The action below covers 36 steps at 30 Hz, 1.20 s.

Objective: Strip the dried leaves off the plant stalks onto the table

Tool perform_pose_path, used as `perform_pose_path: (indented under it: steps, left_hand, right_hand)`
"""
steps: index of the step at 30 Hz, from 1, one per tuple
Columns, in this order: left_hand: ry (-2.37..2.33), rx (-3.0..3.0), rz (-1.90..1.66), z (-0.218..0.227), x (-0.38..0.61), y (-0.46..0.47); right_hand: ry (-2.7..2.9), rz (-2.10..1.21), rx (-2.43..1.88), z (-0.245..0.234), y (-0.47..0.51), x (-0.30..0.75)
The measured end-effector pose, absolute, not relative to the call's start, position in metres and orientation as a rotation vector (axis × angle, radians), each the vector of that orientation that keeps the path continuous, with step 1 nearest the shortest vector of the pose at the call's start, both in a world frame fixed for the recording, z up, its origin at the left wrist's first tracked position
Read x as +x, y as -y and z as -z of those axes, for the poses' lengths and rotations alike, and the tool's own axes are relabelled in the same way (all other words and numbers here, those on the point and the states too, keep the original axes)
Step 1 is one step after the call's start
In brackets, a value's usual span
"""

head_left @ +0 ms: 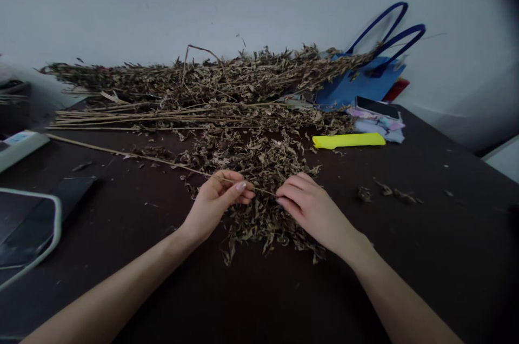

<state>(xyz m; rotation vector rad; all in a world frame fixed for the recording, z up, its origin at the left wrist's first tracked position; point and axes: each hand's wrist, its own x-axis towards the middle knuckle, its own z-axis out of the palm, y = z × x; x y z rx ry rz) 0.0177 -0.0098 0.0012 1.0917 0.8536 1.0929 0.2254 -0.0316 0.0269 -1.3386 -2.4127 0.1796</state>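
While the left hand (225, 192) pinches a long, thin, tan dried plant stem (146, 157) between thumb and fingertips, the right hand (304, 203) is curled at its thin end, a short bare length showing between the two. Right fingertips bent inward; whether they grip the stem cannot be told, as its tip is lost behind them. Part of the stem is also covered by the left fingers. Beneath both hands: a loose heap of crumpled, brown-green dried leaves (259, 157), its individual pieces hard to separate. Stem slants away left across the dark brown table (425, 263), thick end near a white block-shaped object (24, 146), cut off by the left edge. Nearer, a pale-rimmed rounded frame (57, 225), likewise cut off.

Beyond the heap: bare-ended tan stalks (101, 119) lying sideways, then a thick bank of dried leafy stems (243, 76) against the wall, partly covering a blue bag with dark blue handles (344, 87). To the right, a bright yellow flat strip (348, 141); behind it, a dark-screened phone (377, 107) on folded pastel cloth (377, 126).
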Motion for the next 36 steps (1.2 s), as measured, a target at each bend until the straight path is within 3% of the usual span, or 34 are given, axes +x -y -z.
perform_pose_path:
  steps: [36]
  left_hand:
    - [-1.012,1.618,-0.680,-0.006,0.003,-0.003]
  right_hand:
    - [2.359,-0.297,-1.350,-0.031,0.036,0.225]
